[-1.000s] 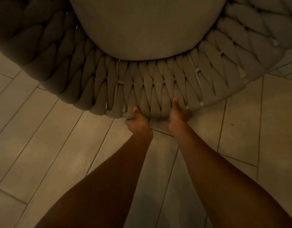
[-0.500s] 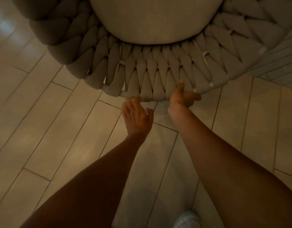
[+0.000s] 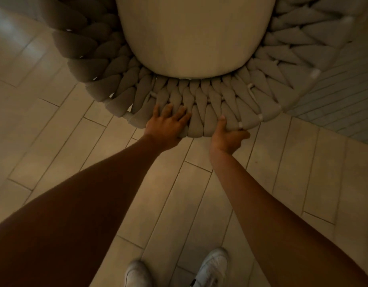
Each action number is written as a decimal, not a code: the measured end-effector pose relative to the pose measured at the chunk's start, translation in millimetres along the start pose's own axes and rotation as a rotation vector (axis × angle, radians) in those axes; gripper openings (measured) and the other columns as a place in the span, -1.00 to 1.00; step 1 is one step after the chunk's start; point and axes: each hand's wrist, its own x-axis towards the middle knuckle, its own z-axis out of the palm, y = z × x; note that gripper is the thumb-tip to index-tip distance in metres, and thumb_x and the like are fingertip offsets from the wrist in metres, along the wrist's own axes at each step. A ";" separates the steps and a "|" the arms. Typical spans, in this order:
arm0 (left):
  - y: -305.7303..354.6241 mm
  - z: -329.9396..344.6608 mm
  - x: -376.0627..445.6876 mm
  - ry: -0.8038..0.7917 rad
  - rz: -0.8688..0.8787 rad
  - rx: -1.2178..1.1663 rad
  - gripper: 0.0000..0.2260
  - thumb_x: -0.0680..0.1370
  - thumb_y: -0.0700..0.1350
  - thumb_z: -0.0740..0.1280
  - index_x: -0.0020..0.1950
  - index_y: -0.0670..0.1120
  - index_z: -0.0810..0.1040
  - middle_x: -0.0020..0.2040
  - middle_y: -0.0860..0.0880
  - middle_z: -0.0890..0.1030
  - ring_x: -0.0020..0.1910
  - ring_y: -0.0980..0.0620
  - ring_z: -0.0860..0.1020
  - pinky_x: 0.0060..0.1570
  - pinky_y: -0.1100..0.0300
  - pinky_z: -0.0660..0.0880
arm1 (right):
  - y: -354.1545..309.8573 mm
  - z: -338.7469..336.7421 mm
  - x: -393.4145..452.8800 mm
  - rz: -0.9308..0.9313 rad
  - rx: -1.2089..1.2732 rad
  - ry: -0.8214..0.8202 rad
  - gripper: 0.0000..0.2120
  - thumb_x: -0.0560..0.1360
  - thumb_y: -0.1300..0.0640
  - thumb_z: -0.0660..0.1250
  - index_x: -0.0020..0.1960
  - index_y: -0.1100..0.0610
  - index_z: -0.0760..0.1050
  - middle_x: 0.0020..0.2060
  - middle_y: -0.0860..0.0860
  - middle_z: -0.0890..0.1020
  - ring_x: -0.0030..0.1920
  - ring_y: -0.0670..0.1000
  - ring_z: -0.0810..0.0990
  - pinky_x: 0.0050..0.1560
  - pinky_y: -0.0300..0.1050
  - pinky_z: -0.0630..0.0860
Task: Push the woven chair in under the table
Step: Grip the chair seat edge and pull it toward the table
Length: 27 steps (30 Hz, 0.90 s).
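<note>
The woven chair (image 3: 208,108) fills the top of the head view: a curved back of thick grey braided cord around a pale seat cushion (image 3: 191,38). My left hand (image 3: 166,125) lies flat on the top of the chair's back rim, fingers spread over the weave. My right hand (image 3: 226,135) grips the rim a little to the right, thumb on top and fingers curled under the edge. No table is in view.
Pale plank floor tiles (image 3: 96,154) run diagonally under the chair. A darker ribbed floor section (image 3: 340,104) lies at the right. My two white shoes (image 3: 210,268) stand at the bottom edge, behind the chair.
My left hand, off the rim half a second ago, has come down flat on the chair's back. The chair sits farther from me and my shoes have come into view.
</note>
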 end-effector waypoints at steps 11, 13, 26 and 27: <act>-31.5 -83.3 16.0 -0.144 0.001 -0.076 -0.24 0.49 0.15 0.39 0.59 0.16 0.08 0.61 0.05 0.17 0.55 -0.19 0.20 0.44 -0.32 0.14 | -84.3 -39.3 17.1 -1.339 -1.174 -0.510 -0.04 0.31 -0.39 0.42 0.54 0.11 0.29 0.50 0.19 0.35 0.54 0.21 0.25 0.54 0.27 0.10; -35.4 -95.6 15.0 -0.155 -0.009 -0.084 -0.26 0.49 0.14 0.39 0.59 0.17 0.10 0.61 0.08 0.19 0.54 -0.17 0.24 0.42 -0.30 0.19 | -109.4 -27.6 32.9 -1.379 -1.343 -0.649 -0.12 0.32 -0.29 0.50 0.49 0.12 0.37 0.45 0.17 0.45 0.54 0.21 0.29 0.54 0.27 0.14; -1.2 -141.3 -22.6 0.487 -0.714 -0.636 -0.04 0.47 0.39 0.25 0.63 0.01 -0.21 0.62 -0.16 -0.28 0.59 -0.24 -0.27 0.49 -0.18 -0.34 | -201.1 18.5 26.6 -1.423 -1.502 -0.697 -0.66 0.60 0.16 0.30 0.37 0.11 0.49 0.04 0.21 0.68 0.04 0.24 0.66 -0.08 0.04 0.58; 3.3 -145.4 -18.2 0.508 -0.830 -0.817 0.02 0.46 0.39 0.28 0.62 0.00 -0.28 0.61 -0.16 -0.32 0.59 -0.22 -0.27 0.51 -0.22 -0.26 | -207.6 22.7 23.4 -1.416 -1.493 -0.700 -0.67 0.59 0.16 0.31 0.35 0.11 0.51 0.03 0.22 0.68 0.03 0.24 0.66 -0.09 0.05 0.58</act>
